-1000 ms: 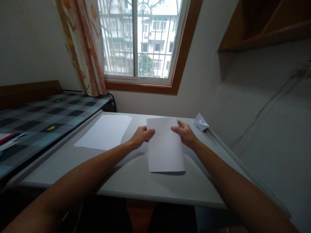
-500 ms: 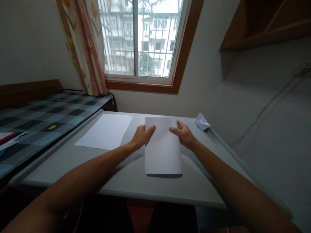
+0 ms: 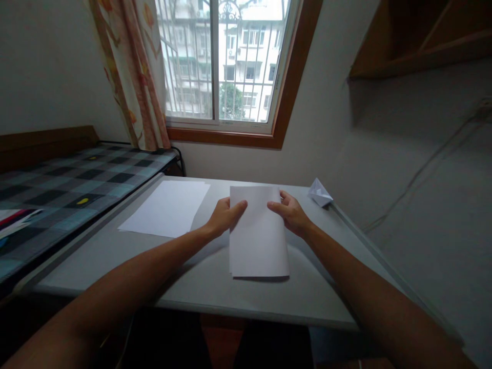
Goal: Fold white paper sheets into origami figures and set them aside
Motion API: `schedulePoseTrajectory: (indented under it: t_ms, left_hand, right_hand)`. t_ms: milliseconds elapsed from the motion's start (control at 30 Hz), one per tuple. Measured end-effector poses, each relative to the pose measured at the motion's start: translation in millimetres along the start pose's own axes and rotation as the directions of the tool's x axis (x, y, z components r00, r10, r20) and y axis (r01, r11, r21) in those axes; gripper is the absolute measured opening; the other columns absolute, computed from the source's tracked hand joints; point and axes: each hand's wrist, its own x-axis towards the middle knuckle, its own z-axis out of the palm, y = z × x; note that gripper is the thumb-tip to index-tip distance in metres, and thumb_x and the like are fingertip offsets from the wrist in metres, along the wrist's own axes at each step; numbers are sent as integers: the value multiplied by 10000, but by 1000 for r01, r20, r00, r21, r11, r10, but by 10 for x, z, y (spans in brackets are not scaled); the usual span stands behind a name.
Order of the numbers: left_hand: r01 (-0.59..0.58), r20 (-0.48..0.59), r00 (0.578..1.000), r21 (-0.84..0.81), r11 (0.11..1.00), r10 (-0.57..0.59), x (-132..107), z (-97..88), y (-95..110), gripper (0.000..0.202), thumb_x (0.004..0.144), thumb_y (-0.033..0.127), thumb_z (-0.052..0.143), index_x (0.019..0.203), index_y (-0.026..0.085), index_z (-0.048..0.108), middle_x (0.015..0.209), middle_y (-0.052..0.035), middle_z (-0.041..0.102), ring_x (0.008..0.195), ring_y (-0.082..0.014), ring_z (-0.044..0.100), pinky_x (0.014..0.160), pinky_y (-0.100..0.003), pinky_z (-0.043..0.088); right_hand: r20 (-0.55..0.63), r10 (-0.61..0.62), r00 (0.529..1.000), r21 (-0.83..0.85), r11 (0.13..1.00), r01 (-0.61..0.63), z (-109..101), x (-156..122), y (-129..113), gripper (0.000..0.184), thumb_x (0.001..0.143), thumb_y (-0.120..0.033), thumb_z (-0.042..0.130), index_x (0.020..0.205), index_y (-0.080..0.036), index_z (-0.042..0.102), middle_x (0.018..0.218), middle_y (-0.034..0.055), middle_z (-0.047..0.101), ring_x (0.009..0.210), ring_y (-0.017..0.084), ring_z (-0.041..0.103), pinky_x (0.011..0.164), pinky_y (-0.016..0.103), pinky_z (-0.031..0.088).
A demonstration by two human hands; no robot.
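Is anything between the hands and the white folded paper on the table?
Nothing visible. The left hand and the right hand hold the far end of the white folded paper sheet, one each side. The flat white sheets at left and the small folded paper figure at right lie apart from it.

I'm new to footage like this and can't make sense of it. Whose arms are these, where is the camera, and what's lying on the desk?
There is no machine here. Both bare arms belong to one person, and the camera sits on that person's head, looking forward and down. The left hand and right hand each pinch a side of a white sheet near its far end. The sheet seems folded double, and its near edge is down on the grey table. Flat paper lies to the left, and a small folded paper shape sits at the far right. A checked bed stands alongside.
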Motion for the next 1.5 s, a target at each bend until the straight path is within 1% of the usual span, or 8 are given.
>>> schedulePoseTrajectory:
  t_ms: [233,333,433,633,833,967,1300,1500]
  left_hand:
    - [-44,-18,999,40,998,45,-13,17,15,375,764,441,628,899,92,658,752,-67,671,624,-150,614,563,-243,472]
    - [-25,-61,998,108,994,31,-9,28,21,322,773,428,608,749,108,626,535,7,556,430,-83,469,419,-194,347]
    - [-8,-64,998,168,986,19,-7,37,35,314,775,411,594,649,124,580,428,46,446,365,-59,365,377,-186,263]
    - [6,-43,999,197,980,3,-10,30,36,310,776,397,580,612,134,555,423,40,449,369,-62,373,381,-188,255]
    - [25,-35,999,184,983,-19,-11,27,36,313,781,406,577,642,126,568,430,39,459,362,-61,378,367,-186,240]
    - [23,-20,1000,211,977,-19,-15,30,37,366,797,436,556,584,141,515,390,53,407,329,-51,335,346,-181,213]
    - [30,-32,999,258,966,-23,31,4,-47,377,810,441,538,569,158,472,392,54,404,301,-51,334,319,-179,178]
    - [6,8,1000,256,967,-8,42,-15,-62,394,819,452,528,559,168,442,382,64,384,292,-42,307,320,-177,160]
  right_hand:
    - [2,-8,1000,9,1000,8,4,4,11,527,618,-355,764,1055,-197,514,941,82,688,744,221,657,686,369,523]
    - [-13,11,1000,15,1000,-10,-15,27,17,443,657,-396,736,1002,-194,544,883,65,686,702,199,642,637,327,507]
    - [-61,43,997,8,999,-43,-60,59,22,340,719,-475,675,863,-184,576,775,42,667,634,164,609,566,274,476]
    - [-163,87,983,-39,995,-94,-139,88,4,331,679,-476,704,702,-163,600,627,15,613,546,122,552,487,224,435]
    - [-160,62,985,-58,996,-72,-175,111,30,333,667,-466,717,729,-148,641,666,32,648,579,123,574,509,224,450]
    - [-159,41,986,-75,996,-54,-193,127,44,350,646,-468,732,739,-141,649,659,26,649,564,113,566,505,218,447]
    - [-149,37,988,-101,994,-52,-236,133,41,349,648,-459,740,773,-145,653,697,31,667,587,120,590,527,229,469]
    - [-135,33,990,-123,991,-49,-269,134,41,380,648,-488,740,774,-144,641,692,28,659,594,123,598,525,230,472]
